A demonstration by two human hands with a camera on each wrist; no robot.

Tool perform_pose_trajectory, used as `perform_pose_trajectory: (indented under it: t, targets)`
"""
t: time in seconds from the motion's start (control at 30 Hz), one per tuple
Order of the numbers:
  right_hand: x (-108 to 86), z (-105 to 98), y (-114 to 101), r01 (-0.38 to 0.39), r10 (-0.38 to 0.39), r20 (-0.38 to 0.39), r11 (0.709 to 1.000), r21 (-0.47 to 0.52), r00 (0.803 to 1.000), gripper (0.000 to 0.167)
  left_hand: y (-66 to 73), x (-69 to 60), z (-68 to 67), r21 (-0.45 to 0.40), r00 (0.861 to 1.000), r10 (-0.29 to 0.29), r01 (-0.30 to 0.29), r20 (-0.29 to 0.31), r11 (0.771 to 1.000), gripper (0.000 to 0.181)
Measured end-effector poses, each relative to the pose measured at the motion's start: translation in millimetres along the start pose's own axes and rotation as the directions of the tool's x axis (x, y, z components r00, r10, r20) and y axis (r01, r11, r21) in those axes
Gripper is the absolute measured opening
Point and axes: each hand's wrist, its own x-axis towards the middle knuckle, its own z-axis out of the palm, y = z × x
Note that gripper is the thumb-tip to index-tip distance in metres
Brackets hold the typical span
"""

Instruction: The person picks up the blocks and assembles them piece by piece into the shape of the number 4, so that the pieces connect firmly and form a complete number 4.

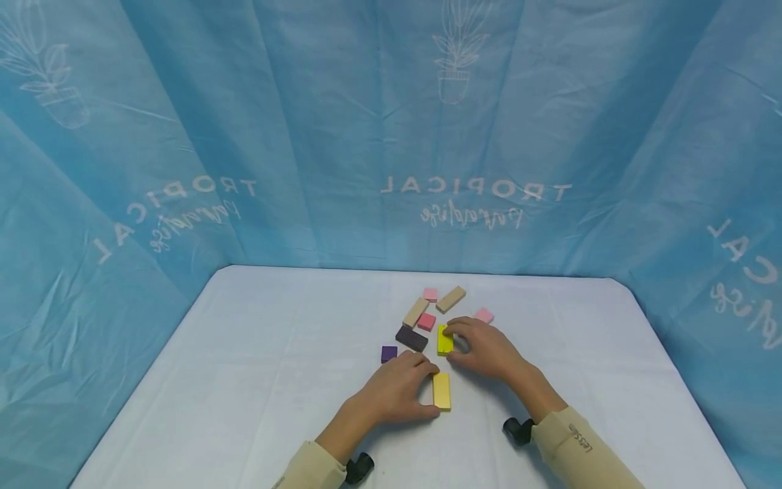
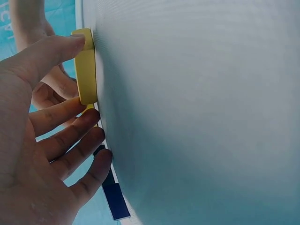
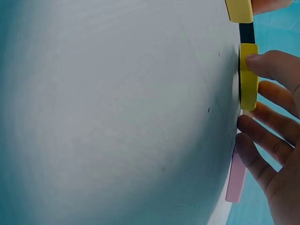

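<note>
In the head view, my left hand (image 1: 397,392) pinches a pale yellow block (image 1: 442,392) by its two short ends, thumb at the near end and index finger at the far end. Just beyond it, my right hand (image 1: 487,350) pinches a brighter yellow block (image 1: 444,341) in the same way. Both wrist views show the blocks low at the white tabletop; the other fingers of each hand are spread, holding nothing. A dark purple block (image 1: 389,353) sits by the left knuckles. Next to the bright yellow one is a black block (image 1: 411,339).
Beyond the hands lie two tan wooden blocks (image 1: 451,299), a red block (image 1: 427,322) and two pink blocks (image 1: 430,295), one of them near the right fingers. A white cloth (image 1: 275,380) covers the table. Blue printed curtains (image 1: 342,136) stand behind and at both sides.
</note>
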Motion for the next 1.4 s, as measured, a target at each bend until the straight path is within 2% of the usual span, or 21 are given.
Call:
perform_pose_trajectory:
  t: [0.57, 1.4]
  targets:
    - [-0.8, -0.2, -0.4, 0.006, -0.006, 0.001, 1.0, -0.006, 1.0, 0.046, 0.5, -0.4, -0.2, -0.002, 1.0, -0.017, 0.017, 0.013, 1.0, 0.063]
    - [-1.8, 4.9, 2.4, 0.007, -0.007, -0.004, 1.0, -0.025, 1.0, 0.046, -2.5, -1.4, 2.3, -0.01, 1.0, -0.004, 0.004, -0.002, 1.0, 0.064]
